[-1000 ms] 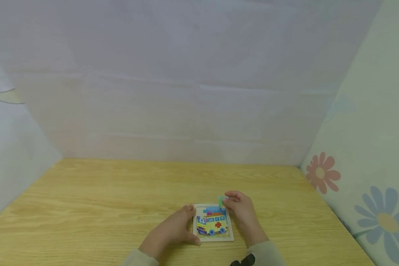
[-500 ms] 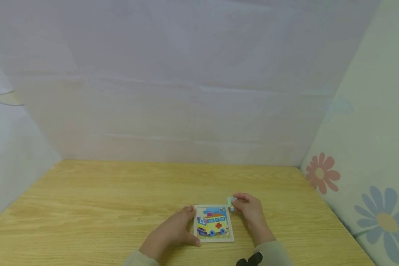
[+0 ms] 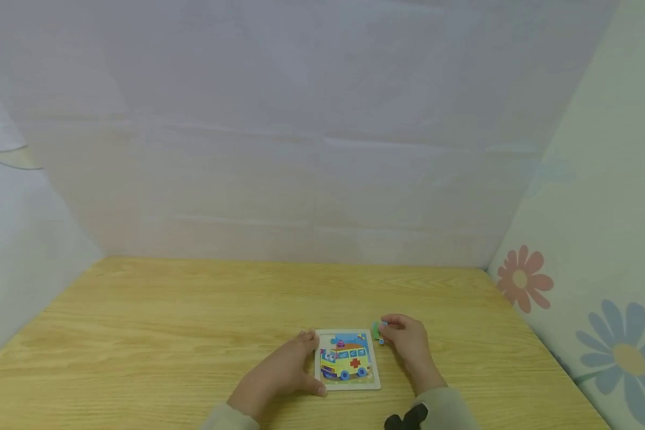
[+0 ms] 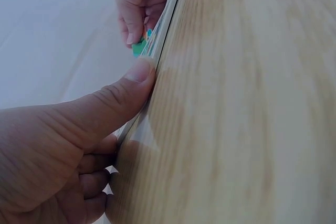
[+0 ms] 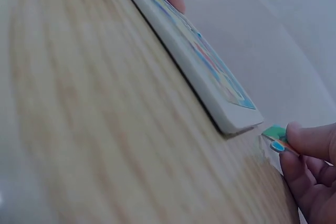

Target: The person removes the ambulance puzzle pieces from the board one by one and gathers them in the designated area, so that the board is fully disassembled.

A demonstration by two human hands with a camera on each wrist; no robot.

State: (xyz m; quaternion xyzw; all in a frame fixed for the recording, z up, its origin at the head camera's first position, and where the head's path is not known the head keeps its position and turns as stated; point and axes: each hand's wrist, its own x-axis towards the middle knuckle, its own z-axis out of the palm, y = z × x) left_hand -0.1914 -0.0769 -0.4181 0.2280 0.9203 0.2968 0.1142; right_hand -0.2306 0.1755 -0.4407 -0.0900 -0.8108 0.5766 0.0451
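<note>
A: Left hand (image 3: 286, 371), state?
B: Gripping. Thumb at the near left corner of the puzzle board (image 3: 355, 387), fingers at its far left corner. The left wrist view shows the thumb tip on the edge of the board, the other fingers bent below it.
A: Right hand (image 3: 408, 341)?
B: Pinching a loose puzzle piece (image 3: 376, 332) between thumb and forefinger; the remaining fingers are bent in the right wrist view.
A: Colours of the piece?
B: Mainly green, with an orange part and a blue, light-rimmed rounded tab.
A: Position of the piece?
B: Just beside the far right corner of the board, outside the frame, a gap between them. Whether it touches the table (image 3: 166, 334), I cannot tell.
A: And the board?
B: Flat on the table, near the person, between the two hands. Pale rim; inside it a yellow ambulance (image 3: 344, 364) with a face at the front, blue wheels and a red cross. A pale patch shows at the upper left of the picture.
A: Surroundings?
B: Light sleeves on both arms, a black object (image 3: 407, 418) at the right wrist. Wood-grain table, creased pale backdrop (image 3: 301, 149) behind. On the right-hand wall, a red flower (image 3: 519, 279) and a larger blue flower (image 3: 626, 358); on the left, a yellowish crescent (image 3: 16, 158).
</note>
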